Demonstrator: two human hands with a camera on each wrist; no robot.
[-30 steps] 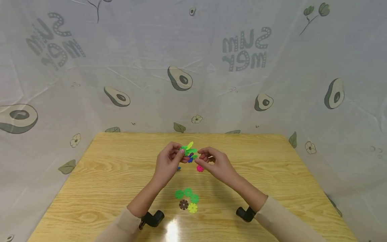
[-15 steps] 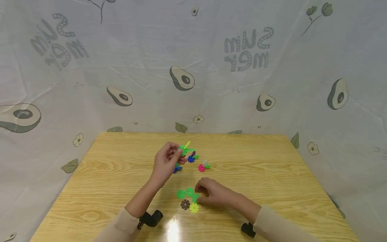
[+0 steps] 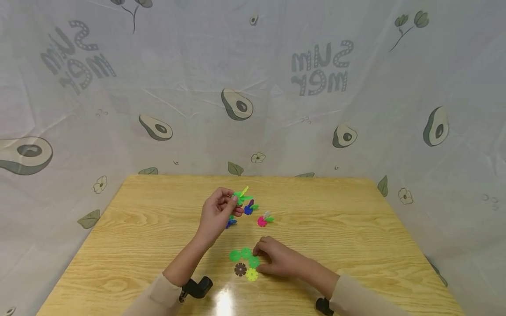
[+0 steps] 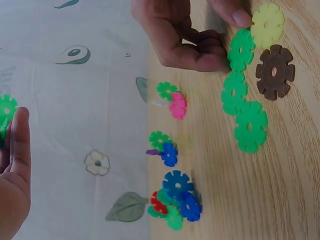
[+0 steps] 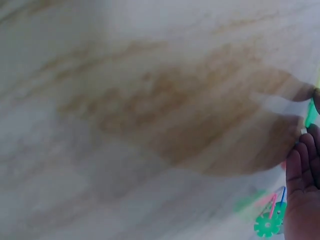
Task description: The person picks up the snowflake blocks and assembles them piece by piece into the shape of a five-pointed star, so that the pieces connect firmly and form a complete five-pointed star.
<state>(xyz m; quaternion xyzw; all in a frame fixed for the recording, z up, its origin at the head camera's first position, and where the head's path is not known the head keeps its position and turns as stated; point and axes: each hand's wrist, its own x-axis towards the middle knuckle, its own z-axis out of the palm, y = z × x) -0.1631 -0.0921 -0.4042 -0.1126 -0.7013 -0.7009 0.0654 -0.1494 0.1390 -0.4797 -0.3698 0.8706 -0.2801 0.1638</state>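
Note:
Raised over the far part of the table, my left hand (image 3: 216,215) pinches a joined cluster of notched plastic discs, green (image 3: 238,198) with a yellow one (image 3: 245,190) sticking up. The left wrist view catches only a green edge of that cluster (image 4: 7,107) at the fingertips. Low on the table, my right hand (image 3: 280,259) has its thumb and curled fingers at the edges of a flat green disc (image 4: 241,50). This disc is the nearest of a small group to the hand. A yellow disc (image 4: 267,25) lies right by the thumb.
Two more green discs (image 3: 235,256) and a brown disc (image 3: 240,269) lie in the same group. Farther back stand small joined clusters: a pink one (image 3: 262,221), a blue one (image 3: 248,210) and a larger blue, green and red one (image 4: 177,186). A patterned curtain (image 3: 189,149) hangs behind the table.
My right hand has left the cluster in my left hand and come down toward me to the green disc on the table. The left hand keeps hold of its cluster, almost still.

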